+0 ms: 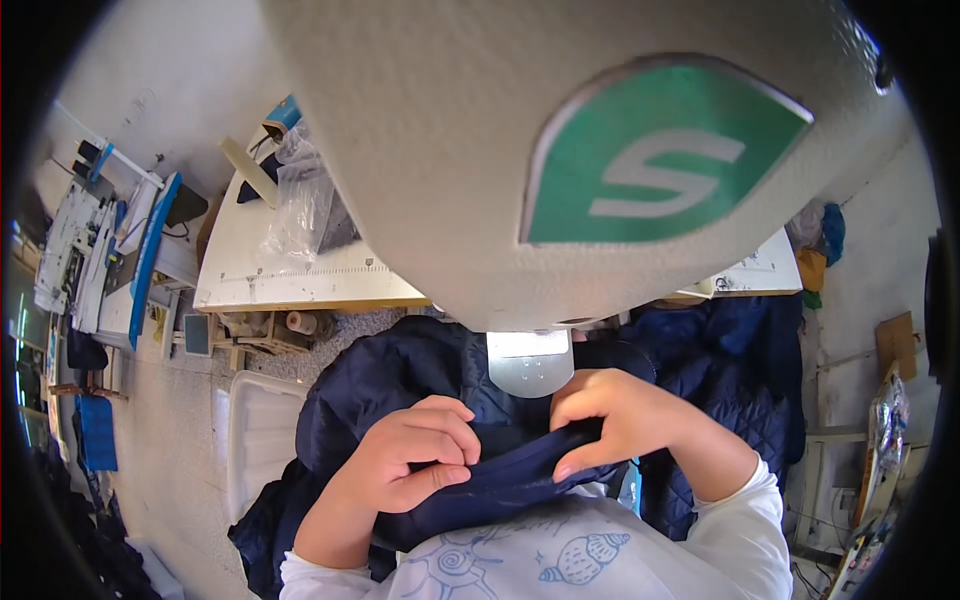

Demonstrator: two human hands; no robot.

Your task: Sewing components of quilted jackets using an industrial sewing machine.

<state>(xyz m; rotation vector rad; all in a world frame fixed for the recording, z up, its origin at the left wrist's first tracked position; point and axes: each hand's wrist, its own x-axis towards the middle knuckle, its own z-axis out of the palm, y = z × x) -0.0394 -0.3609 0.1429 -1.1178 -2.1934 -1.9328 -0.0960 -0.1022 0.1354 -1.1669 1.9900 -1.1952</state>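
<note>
Head view here, and it's all about the dark navy cloth (515, 473), which lies bunched right up against the person's front, just below the metal plate (531, 372) that hangs off the sewing machine (430, 170). The left hand (425, 458) has its fingers curled, thumb and fingertips pinching the near edge. The right hand (615, 425) looks to be gripping the same folded strip, thumb on the near side and fingers round the far side, pretty close to that plate. Couldn't tell you where the needle is, it's hidden. Honestly, for handling this well I'd say keep the pull between both hands light and even, so the fold lies flat and doesn't twist. Those right fingertips deserve the most care, being that near the metal. I'd also watch the loose quilted bulk, since it spreads out both ways and its weight could drag the edge crooked; a bit of slack would help. White bin (239, 425) sits off to the left, and the worktop (300, 290) behind has a clear plastic bag (304, 205) on it.
</note>
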